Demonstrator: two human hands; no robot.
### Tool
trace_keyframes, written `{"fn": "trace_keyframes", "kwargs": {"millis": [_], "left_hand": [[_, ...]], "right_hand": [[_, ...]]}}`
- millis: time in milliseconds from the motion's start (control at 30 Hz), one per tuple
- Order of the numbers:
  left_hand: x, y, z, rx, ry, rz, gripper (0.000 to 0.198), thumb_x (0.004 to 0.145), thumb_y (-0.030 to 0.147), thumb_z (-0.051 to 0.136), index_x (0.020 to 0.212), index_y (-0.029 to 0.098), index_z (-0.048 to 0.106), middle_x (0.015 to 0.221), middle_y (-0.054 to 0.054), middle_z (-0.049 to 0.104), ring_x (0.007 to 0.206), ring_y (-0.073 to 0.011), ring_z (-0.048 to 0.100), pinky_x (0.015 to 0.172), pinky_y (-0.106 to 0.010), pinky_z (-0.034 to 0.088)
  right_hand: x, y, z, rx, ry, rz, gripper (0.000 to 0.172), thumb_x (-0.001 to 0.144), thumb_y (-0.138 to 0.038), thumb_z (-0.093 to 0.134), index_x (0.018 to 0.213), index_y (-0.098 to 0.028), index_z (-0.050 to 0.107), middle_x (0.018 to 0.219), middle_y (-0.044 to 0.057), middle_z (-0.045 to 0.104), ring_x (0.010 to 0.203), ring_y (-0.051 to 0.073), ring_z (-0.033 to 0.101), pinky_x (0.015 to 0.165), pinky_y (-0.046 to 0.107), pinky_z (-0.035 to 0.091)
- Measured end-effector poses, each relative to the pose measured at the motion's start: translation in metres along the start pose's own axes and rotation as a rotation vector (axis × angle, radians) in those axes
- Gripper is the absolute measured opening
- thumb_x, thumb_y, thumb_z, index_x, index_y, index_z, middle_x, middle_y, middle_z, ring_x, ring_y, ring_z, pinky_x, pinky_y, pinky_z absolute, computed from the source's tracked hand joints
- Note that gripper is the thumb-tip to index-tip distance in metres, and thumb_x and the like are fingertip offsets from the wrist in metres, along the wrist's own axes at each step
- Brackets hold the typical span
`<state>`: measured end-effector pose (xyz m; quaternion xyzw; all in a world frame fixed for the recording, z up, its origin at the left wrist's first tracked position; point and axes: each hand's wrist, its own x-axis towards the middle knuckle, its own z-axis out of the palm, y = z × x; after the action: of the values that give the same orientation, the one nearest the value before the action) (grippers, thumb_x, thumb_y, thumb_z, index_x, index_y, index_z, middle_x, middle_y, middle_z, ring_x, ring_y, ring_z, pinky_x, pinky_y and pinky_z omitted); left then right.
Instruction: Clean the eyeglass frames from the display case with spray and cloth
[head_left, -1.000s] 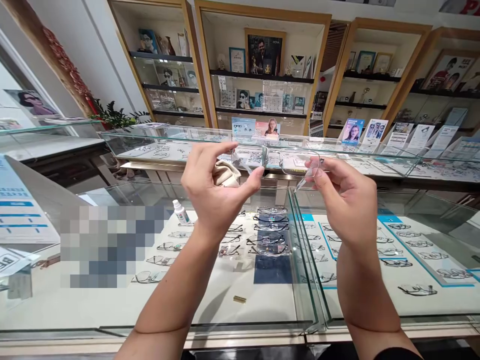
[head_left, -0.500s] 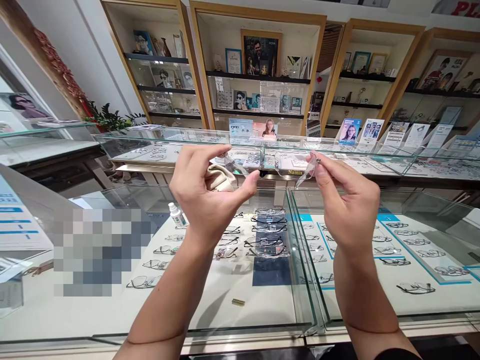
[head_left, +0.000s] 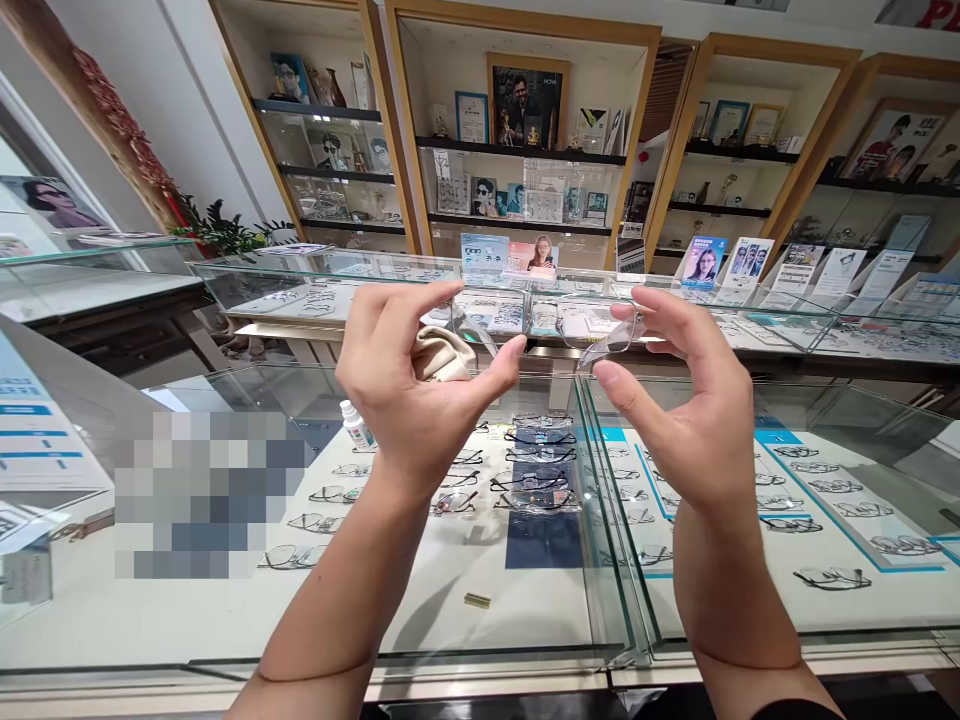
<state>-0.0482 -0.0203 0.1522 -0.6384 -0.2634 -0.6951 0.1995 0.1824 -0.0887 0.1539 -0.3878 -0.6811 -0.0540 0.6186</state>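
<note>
A pair of clear, thin-rimmed eyeglasses (head_left: 598,328) is up in front of me, above the glass counter. My left hand (head_left: 412,375) grips its left end between thumb and forefinger. Bunched under that hand's curled fingers is a beige cloth (head_left: 441,355). My right hand (head_left: 686,395) surrounds the right lens with thumb and fingers spread apart. A fingertip shows close by the lens edge; whether it touches cannot be made out. Both temples are hard to see against the background.
Beneath my arms, a glass display case (head_left: 525,630) holds rows of spectacle frames (head_left: 536,480). A small white bottle (head_left: 356,428) stands left of my left wrist, and a gold-coloured piece (head_left: 477,600) lies near the front. Another glass counter (head_left: 360,270) and wooden shelves (head_left: 521,155) stand beyond.
My right hand has let go of its pinch at the right end of the eyeglasses and spread its fingers around the lens. The left hand keeps its hold. The view has shifted slightly.
</note>
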Motion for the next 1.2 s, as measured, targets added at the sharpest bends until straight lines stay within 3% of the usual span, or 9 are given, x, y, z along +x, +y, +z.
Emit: {"fn": "trace_keyframes", "kwargs": {"millis": [300,433,633,900,1067,1200], "left_hand": [[0.001,0.0,-0.003,-0.004,-0.045,0.031,0.051,0.089,0.062,0.091,0.129,0.034,0.076,0.113,-0.008,0.074,0.11,-0.0315,0.072,0.092,-0.051,0.066],[0.004,0.0,-0.007,0.021,-0.099,0.049,0.054,0.091,0.071,0.085,0.13,0.035,0.078,0.113,-0.007,0.077,0.105,-0.0292,0.074,0.085,-0.047,0.067],[0.011,-0.001,-0.015,-0.047,-0.204,0.032,0.048,0.094,0.069,0.084,0.129,0.036,0.082,0.113,-0.006,0.079,0.099,-0.0267,0.075,0.081,-0.044,0.066],[0.016,-0.001,-0.027,-0.083,-0.279,0.001,0.041,0.097,0.066,0.082,0.131,0.042,0.083,0.115,-0.003,0.08,0.102,-0.0266,0.077,0.084,-0.046,0.067],[0.018,0.001,-0.036,-0.107,-0.321,-0.043,0.038,0.1,0.062,0.079,0.136,0.052,0.081,0.119,-0.001,0.079,0.11,-0.0335,0.077,0.085,-0.056,0.063],[0.018,0.0,-0.037,-0.109,-0.314,-0.045,0.039,0.099,0.062,0.08,0.137,0.056,0.079,0.117,0.0,0.078,0.105,-0.0332,0.075,0.083,-0.058,0.059]], "right_hand": [[0.003,0.005,0.0,-0.057,0.056,-0.042,0.037,0.103,-0.043,0.079,0.138,-0.035,0.073,0.133,0.007,0.079,0.123,0.031,0.075,0.109,0.055,0.064],[0.006,0.009,-0.004,-0.083,0.051,-0.032,0.032,0.103,-0.045,0.079,0.134,-0.034,0.075,0.131,0.006,0.08,0.119,0.029,0.076,0.106,0.053,0.064],[0.009,0.019,-0.008,-0.074,0.021,-0.007,0.035,0.104,-0.049,0.078,0.135,-0.033,0.075,0.13,0.007,0.081,0.112,0.028,0.076,0.103,0.051,0.065],[0.01,0.016,-0.013,-0.093,-0.016,-0.027,0.034,0.103,-0.042,0.079,0.135,-0.031,0.077,0.13,0.007,0.082,0.106,0.026,0.077,0.101,0.049,0.066],[0.009,0.011,-0.016,-0.162,-0.041,-0.091,0.034,0.103,-0.04,0.079,0.135,-0.03,0.078,0.128,0.008,0.084,0.104,0.028,0.079,0.1,0.051,0.067],[0.008,0.01,-0.018,-0.197,-0.027,-0.123,0.03,0.103,-0.037,0.079,0.132,-0.031,0.08,0.125,0.007,0.085,0.101,0.027,0.08,0.097,0.049,0.069]]}}
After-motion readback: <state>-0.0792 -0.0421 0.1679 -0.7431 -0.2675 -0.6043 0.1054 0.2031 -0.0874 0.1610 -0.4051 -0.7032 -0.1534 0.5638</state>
